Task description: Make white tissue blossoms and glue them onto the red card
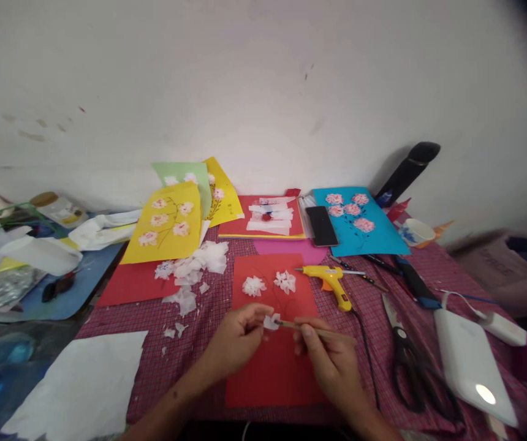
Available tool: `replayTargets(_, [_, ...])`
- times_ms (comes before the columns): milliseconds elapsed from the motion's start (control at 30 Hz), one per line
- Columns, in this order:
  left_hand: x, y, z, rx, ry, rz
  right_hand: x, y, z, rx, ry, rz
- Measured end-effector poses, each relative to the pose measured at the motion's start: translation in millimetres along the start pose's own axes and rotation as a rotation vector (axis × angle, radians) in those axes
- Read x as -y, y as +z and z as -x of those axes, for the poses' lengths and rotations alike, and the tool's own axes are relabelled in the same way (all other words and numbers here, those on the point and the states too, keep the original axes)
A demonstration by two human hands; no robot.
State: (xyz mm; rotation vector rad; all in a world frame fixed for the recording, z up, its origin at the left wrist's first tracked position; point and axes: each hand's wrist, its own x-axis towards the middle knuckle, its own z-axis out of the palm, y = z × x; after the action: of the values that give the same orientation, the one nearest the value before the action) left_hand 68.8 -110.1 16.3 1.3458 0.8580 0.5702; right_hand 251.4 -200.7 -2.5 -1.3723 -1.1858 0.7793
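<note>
A red sheet of card (pixel 272 373) lies in front of me, with two white crinkled paper flowers (pixel 254 286) on its upper part and faint drawn lines between them. My right hand (pixel 330 355) grips a thin wooden stick (pixel 325 334), its tip pointing left. At that tip is a small piece of white tissue paper (pixel 271 321). My left hand (pixel 240 340) has its thumb and bent fingers around the edge of this piece, above the card. To the left lies a pile of white tissue pieces (pixel 199 260).
A yellow glue gun (pixel 330 282) rests at the card's right, its cord trailing down. Beyond are black scissors (pixel 413 367), a white device (pixel 472 361), a phone (pixel 322 225) and a blue flower card (pixel 387 236). Yellow flower card (pixel 171 214) and white sheet (pixel 84 386) are left.
</note>
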Motion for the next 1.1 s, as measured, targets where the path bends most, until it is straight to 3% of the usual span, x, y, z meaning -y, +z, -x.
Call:
replayTargets(133, [-2, 5.7, 3, 0.028, 0.118, -0.348, -2, 0, -1, -0.04, 0.2, -0.187])
replayTargets(267, [-5, 7.1, -3, 0.072, 0.244, -0.578, 1, -10, -14, 0.036, 0.268, -0.261])
replayTargets(367, [-6, 3.3, -15, 0.097, 0.299, -0.596, 7, -24, -39, 0.167, 0.217, -0.203])
replayTargets(467, [-9, -3.4, -37, 0.091, 0.357, -0.656, 14, -32, -76, 0.252, 0.067, 0.018])
replayTargets(533, [-12, -7.7, -57, 0.078, 0.381, -0.724, 17, -30, -102, 0.254, -0.033, 0.175])
replayTargets(700, [-15, -12.1, -102, 0.025, 0.372, -0.801, 17, -14, -150, 0.288, -0.121, 0.482])
replayTargets(833, [-12, -11.5, -117, 0.031, 0.358, -0.769, 11, -7, -164, 0.302, -0.132, 0.578])
replayTargets(1100, [-4, -15.2, -119, 0.054, 0.372, -0.713, 0, -5, -162, 0.301, -0.132, 0.667])
